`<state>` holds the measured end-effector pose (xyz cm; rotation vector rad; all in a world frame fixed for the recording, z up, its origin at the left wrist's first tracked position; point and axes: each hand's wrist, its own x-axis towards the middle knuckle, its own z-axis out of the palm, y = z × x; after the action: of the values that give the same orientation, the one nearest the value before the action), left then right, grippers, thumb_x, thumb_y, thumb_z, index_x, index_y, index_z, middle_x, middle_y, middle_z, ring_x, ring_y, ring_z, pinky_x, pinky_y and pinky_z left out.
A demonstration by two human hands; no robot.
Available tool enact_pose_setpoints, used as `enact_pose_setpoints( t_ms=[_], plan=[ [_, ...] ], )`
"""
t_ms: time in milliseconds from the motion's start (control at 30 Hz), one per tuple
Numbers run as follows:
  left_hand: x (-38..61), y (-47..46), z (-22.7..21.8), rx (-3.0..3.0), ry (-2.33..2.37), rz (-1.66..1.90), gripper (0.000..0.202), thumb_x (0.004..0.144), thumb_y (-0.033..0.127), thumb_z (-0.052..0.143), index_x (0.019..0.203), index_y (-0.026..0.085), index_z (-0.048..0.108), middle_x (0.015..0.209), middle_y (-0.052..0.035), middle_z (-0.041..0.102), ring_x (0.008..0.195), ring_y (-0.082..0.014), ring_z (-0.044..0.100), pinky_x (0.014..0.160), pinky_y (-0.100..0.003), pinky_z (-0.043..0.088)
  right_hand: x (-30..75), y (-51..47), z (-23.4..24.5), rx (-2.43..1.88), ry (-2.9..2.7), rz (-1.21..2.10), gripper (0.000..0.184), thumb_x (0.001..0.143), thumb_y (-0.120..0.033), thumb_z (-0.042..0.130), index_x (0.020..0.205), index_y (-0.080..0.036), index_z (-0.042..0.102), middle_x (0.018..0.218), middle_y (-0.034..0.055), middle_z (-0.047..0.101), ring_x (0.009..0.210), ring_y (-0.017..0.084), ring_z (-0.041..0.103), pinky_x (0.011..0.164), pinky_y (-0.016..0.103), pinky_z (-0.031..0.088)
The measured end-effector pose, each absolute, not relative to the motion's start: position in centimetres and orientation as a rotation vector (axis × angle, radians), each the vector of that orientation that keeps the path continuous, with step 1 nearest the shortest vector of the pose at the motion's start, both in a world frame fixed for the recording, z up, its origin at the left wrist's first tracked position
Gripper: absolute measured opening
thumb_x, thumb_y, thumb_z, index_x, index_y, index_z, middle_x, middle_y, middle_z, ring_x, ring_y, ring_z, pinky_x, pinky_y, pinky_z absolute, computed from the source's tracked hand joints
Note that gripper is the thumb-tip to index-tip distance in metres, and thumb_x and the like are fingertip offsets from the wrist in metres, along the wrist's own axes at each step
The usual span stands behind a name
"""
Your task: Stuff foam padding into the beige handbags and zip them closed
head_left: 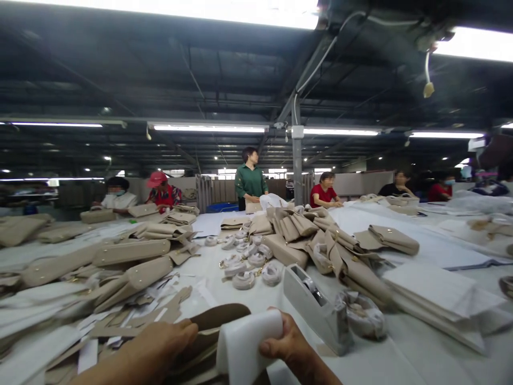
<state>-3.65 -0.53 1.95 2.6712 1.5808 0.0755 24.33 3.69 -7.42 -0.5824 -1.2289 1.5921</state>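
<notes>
Your right hand [290, 342] has its fingers closed on a white sheet [250, 342], which bends over the near side of a beige bag [220, 315] low in front of you. Your left hand [166, 342] is at the bag's left side; you cannot tell how far its fingers are closed. To the bag's right, on the counter [385, 361], stands a grey tape dispenser [310, 307]. Beyond lie wrapped coiled straps [244, 280] and a heap of bags [284, 251]; scraps [170, 310] lie to the left.
</notes>
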Motion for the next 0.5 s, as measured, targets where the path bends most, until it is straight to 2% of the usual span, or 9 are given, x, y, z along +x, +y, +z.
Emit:
enact_pose_setpoints(
  t_ms=[100,233,300,367,500],
  plan=[
    [-3.9,-0.3,1.2,2.706,1.591,0.012,0.020,0.075,0.016,0.044,0.076,0.026,0.063,0.082,0.0017,0.068,0.066,-0.0168,0.061,0.058,-0.027,0.044,24.4,3.6,-7.5,-0.615,-1.206,1.578,0.056,0.042,-0.028,0.087,0.086,-0.015,0.056,0.072,-0.0026,0.061,0.065,0.012,0.054,0.059,0.021,0.040],
    [-3.8,-0.4,1.0,2.701,1.810,-0.113,0.023,0.081,0.022,0.044,0.081,0.023,0.067,0.077,-0.0053,0.069,0.069,-0.0222,0.063,0.059,-0.030,0.043,24.7,3.3,-7.5,-0.689,-1.233,1.545,0.049,0.045,-0.026,0.086,0.085,-0.015,0.060,0.073,-0.0016,0.064,0.067,0.014,0.057,0.061,0.023,0.044],
    [-3.5,-0.7,1.5,2.731,1.790,-0.192,0.018,0.075,0.022,0.055,0.088,0.022,0.067,0.085,-0.0076,0.070,0.075,-0.0233,0.063,0.063,-0.030,0.043,24.9,3.3,-7.5,-0.701,-1.261,1.523,0.044,0.050,-0.025,0.085,0.086,-0.014,0.062,0.075,0.0001,0.066,0.070,0.015,0.059,0.064,0.025,0.047],
    [-3.3,-0.9,2.0,2.752,1.764,-0.161,0.027,0.075,0.023,0.057,0.101,0.024,0.064,0.097,-0.0065,0.068,0.081,-0.0227,0.063,0.066,-0.029,0.044,25.1,3.6,-7.5,-0.689,-1.238,1.488,0.042,0.052,-0.026,0.084,0.087,-0.013,0.064,0.077,0.0019,0.067,0.070,0.016,0.060,0.065,0.027,0.048],
    [-3.0,-1.7,2.3,2.763,1.721,-0.191,0.028,0.075,0.026,0.057,0.103,0.024,0.062,0.098,-0.0055,0.068,0.081,-0.0229,0.063,0.067,-0.029,0.046,25.2,4.1,-7.1,-0.684,-1.009,1.221,0.040,0.055,-0.028,0.083,0.087,-0.014,0.063,0.076,0.0010,0.066,0.070,0.016,0.061,0.067,0.029,0.051]
  ],
)
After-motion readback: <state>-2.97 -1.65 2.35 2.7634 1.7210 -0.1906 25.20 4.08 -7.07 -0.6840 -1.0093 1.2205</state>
